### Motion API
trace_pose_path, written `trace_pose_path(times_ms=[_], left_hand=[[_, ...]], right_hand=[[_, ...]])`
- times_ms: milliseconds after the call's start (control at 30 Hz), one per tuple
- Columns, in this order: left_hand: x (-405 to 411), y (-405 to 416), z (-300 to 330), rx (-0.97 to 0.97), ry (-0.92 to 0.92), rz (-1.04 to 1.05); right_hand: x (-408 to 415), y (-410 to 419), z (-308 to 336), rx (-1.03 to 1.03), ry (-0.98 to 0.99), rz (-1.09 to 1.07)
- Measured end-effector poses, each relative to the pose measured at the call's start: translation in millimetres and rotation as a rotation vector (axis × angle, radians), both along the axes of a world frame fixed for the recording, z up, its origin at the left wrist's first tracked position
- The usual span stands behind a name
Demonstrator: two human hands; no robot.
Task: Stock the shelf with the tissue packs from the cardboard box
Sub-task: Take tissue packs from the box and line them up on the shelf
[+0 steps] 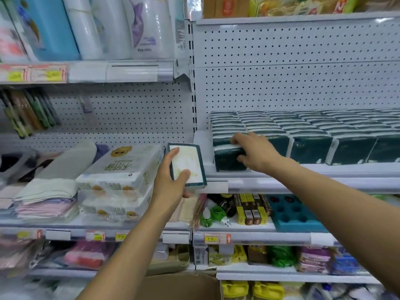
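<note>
white pegboard backs the shelf [303, 169], where right hand [253, 151] fingers clasp a dark tissue pack [227, 158] at the row's front corner. left hand [171, 182] fingers grasp another pack [188, 164] just beside, waiting. judged next: seat it, then shelve the waiting one.

I am seeing white plastic-wrapped toilet roll packs [121, 169] sitting beside folded pastel cloths [46, 198], and a teal plastic moulded tray [294, 213] lying lower right.

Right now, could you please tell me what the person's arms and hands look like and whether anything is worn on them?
Both forearms are bare, with no sleeves in view. The left hand and right hand wear no gloves, rings, watch or bracelets that show.
</note>
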State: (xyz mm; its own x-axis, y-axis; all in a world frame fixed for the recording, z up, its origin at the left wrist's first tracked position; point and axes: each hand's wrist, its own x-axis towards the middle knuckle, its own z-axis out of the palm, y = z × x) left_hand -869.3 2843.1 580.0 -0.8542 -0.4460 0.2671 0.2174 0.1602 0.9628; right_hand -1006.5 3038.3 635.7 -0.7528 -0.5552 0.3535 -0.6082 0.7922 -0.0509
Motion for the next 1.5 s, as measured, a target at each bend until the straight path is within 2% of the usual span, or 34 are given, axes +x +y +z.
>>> trace_pose_path(times_ms=[133,267,567,633,700,733,767,833,900,933,1000,1100,1167,1200,1300,1333,1400,1500], left_hand=[[0.4,-8.8,-2.0,-0.024,-0.026,-0.006],[1.2,-12.4,-0.1,-0.029,-0.089,0.042],[-0.6,-16.8,1.1,0.026,-0.079,0.021],[-0.6,-15.9,1.0,0.013,-0.064,0.012],[-0.3,-12.6,1.7,-0.013,-0.044,0.01],[-0.3,-9.8,2.2,-0.033,-0.023,0.02],[-0.7,-6.6,2.9,-0.075,0.01,0.042],[0.0,0.6,4.2,-0.251,0.1,0.1],[-0.7,3.6,2.6,-0.557,0.24,0.154],[-2.2,3.3,-0.2,-0.744,0.329,0.176],[-4.9,3.0,-7.2,-1.027,0.464,0.206],[-3.7,4.2,-13.3,-1.117,0.498,0.193],[0.1,6.7,-15.3,-1.03,0.442,0.18],[3.3,10.0,-13.1,-0.907,0.402,0.177],[7.1,21.8,3.1,-0.279,0.21,0.086],[5.5,25.0,9.4,-0.121,0.144,0.037],[-2.0,28.6,17.3,0.028,0.077,-0.031],[-12.7,37.3,21.5,0.104,0.068,-0.075]], right_hand=[[-16.1,-5.7,-10.6,-0.042,0.015,0.026],[-25.3,-4.9,-19.7,-0.029,0.162,0.011],[-28.8,-4.3,-24.6,0.019,0.241,-0.076],[-22.1,-4.1,-25.4,-0.071,0.29,-0.019],[-7.0,-5.1,-24.6,-0.246,0.36,0.08],[3.0,-6.1,-22.7,-0.333,0.312,0.111],[14.9,-8.3,-19.4,-0.416,0.169,0.113],[36.7,-13.9,-10.0,-0.604,-0.321,0.103],[46.2,-15.4,-3.6,-0.807,-0.773,0.086],[47.4,-14.0,-2.4,-0.88,-0.919,0.076],[47.7,-10.4,-2.6,-1.005,-1.045,0.084],[46.4,-4.3,-7.8,-1.171,-1.034,0.129],[47.1,2.9,-9.5,-1.225,-0.986,0.153],[47.4,7.3,-10.3,-1.241,-0.967,0.163],[48.6,16.8,-12.1,-1.281,-0.947,0.181],[48.6,19.1,-12.5,-1.28,-0.942,0.179],[49.1,22.4,-11.8,-1.269,-0.922,0.192],[50.4,26.6,-9.0,-1.39,-0.934,0.266]])
